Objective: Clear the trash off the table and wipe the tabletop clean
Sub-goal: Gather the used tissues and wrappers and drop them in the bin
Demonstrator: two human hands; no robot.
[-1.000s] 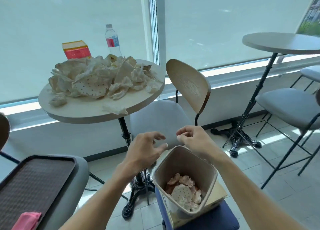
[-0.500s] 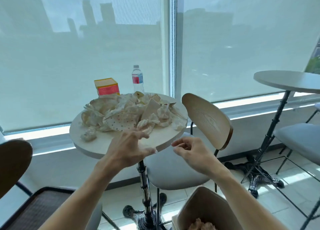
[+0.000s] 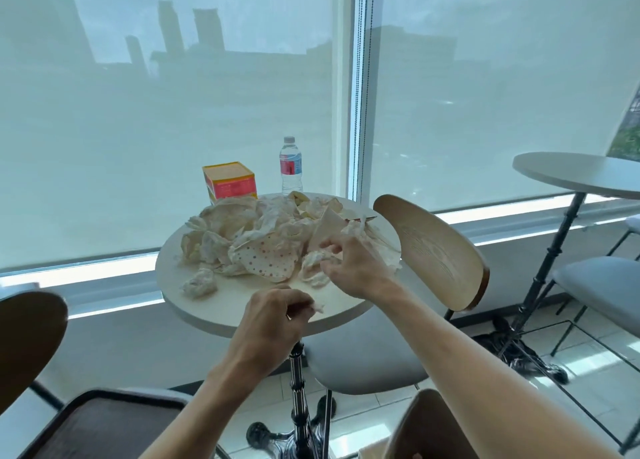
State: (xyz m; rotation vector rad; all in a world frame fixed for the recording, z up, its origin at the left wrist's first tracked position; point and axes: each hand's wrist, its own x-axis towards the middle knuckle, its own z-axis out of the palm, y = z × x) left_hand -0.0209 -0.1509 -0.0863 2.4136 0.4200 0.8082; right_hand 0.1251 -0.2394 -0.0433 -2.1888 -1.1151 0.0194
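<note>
Leftmost, a loose crumpled wad sits near the worktop's left front edge, where a careless sweep could knock it off. At the front edge, the left hand's fingers pinch a small paper scrap that may slip. Right of centre, the right hand curls its fingers into the trash pile; dragging could spill pieces over the right edge.

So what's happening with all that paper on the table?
A person is clearing trash off the round table. Their left hand pinches a small crumpled tissue at the near edge, and their right hand grips more crumpled paper. A big paper pile is still there. The bin waits below.
</note>
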